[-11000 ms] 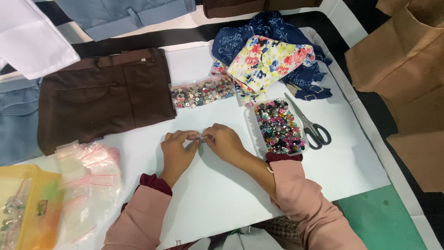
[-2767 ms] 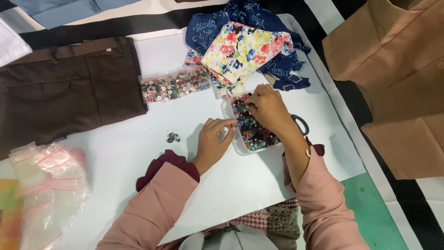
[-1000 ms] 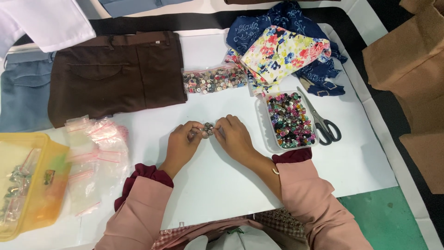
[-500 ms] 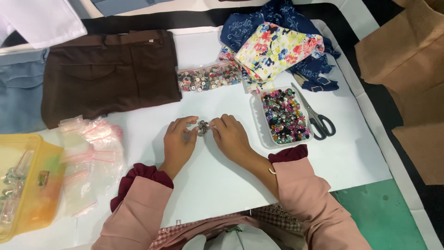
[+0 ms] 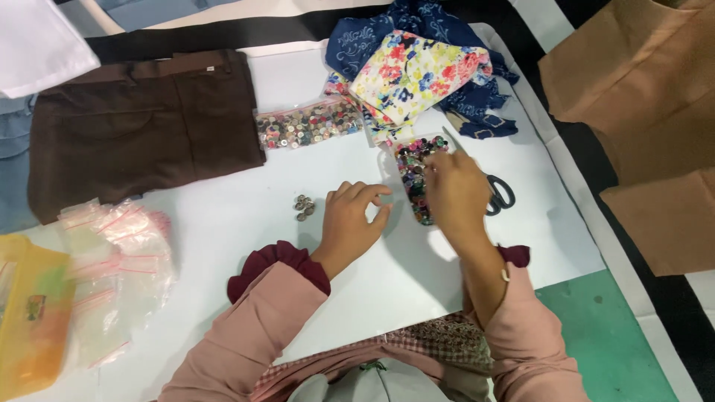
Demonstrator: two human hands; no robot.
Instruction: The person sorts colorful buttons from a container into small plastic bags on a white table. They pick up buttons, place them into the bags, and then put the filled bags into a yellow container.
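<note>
My right hand (image 5: pixel 456 195) reaches into a clear tray of mixed coloured buttons (image 5: pixel 412 170), fingers down among them; whether it holds one I cannot tell. My left hand (image 5: pixel 354 222) rests on the white table sheet (image 5: pixel 223 223) with curled fingers and nothing visible in it. A small pile of metallic buttons (image 5: pixel 303 207) lies just left of that hand, apart from it.
A clear bag of buttons (image 5: pixel 309 124) lies behind. Black-handled scissors (image 5: pixel 497 195) sit right of the tray. Brown trousers (image 5: pixel 141 130) lie at back left, floral and blue cloth (image 5: pixel 417 71) at the back, plastic bags (image 5: pixel 112 260) and a yellow box (image 5: pixel 30 320) at left.
My hands were together over the small buttons; now they have parted. The right hand moved right into the tray, and the small buttons lie on the table by the left hand.
</note>
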